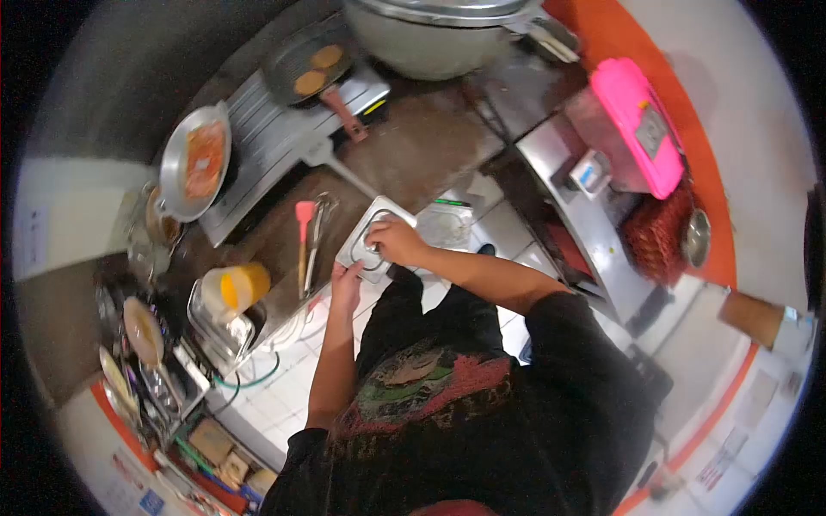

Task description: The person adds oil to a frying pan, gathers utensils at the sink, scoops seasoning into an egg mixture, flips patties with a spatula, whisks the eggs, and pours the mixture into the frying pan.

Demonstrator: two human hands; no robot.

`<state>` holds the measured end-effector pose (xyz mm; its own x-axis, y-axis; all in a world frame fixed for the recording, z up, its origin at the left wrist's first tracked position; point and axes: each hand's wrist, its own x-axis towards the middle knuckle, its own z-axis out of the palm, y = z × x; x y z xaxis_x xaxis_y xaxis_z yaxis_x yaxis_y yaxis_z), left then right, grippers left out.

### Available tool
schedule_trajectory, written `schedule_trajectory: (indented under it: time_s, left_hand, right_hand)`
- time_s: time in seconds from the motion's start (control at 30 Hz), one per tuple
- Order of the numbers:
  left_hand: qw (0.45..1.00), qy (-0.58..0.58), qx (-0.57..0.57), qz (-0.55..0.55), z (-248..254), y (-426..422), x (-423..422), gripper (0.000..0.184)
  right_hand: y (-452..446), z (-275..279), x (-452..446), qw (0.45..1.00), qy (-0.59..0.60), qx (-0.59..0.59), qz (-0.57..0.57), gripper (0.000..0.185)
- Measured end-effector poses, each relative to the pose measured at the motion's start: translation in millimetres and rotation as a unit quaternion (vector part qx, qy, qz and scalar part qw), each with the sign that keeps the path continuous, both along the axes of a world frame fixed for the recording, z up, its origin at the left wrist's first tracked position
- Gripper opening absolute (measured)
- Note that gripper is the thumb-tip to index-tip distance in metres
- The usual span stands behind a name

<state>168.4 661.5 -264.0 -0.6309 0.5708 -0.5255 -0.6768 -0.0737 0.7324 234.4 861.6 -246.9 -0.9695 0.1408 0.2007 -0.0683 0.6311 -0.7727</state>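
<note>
A rectangular steel pan lid [381, 206] is at the front edge of the brown counter, close to my body. My right hand [396, 242] reaches over it, fingers closed at its middle; the part they grip is hidden beneath them. My left hand [347, 281] pinches the near left corner of the lid. Left of the hands, a red-headed spatula [305, 211] and a metal whisk [319, 225] lie on the counter. A flat metal turner [318, 150] points its handle toward the lid.
A pan with two round patties [311, 83] sits on the stove [267, 129], near a large pot [439, 39]. An oval metal dish [169, 176] holds orange-red food. A yellow-filled container [245, 285] is left; a pink-lidded box [632, 112] stands right.
</note>
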Motion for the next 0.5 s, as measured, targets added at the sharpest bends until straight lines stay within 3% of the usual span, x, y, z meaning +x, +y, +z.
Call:
schedule_trajectory:
  time_s: [0.1,0.23,0.27,0.3,0.37,0.4,0.5]
  left_hand:
    - [0.999,0.011,0.022,-0.045,-13,31,-6,0.044]
    - [0.999,-0.027,0.003,-0.022,-38,38,-19,0.042]
    - [0.999,-0.044,-0.002,0.005,-45,35,-24,0.042]
    - [0.999,-0.042,0.000,0.003,-42,34,-28,0.042]
    - [0.982,-0.160,0.045,0.092,-36,27,-35,0.051]
    - [0.989,-0.121,0.006,0.083,-42,25,-37,0.061]
    - [0.990,-0.111,0.004,0.083,-62,11,-39,0.054]
  right_hand:
    - [19,-14,-10,0.994,-0.012,0.108,-0.010,0.011]
    - [29,-24,-34,0.993,-0.032,0.114,-0.019,0.009]
    - [28,-23,-41,0.987,-0.094,0.130,-0.020,0.004]
    - [28,-22,-46,0.988,-0.096,0.122,-0.024,0.005]
    - [22,-22,-52,0.990,-0.061,0.084,-0.093,0.006]
    - [24,-16,-54,0.990,-0.060,0.082,-0.094,0.006]
    - [44,13,-42,0.964,0.070,-0.063,-0.247,0.012]
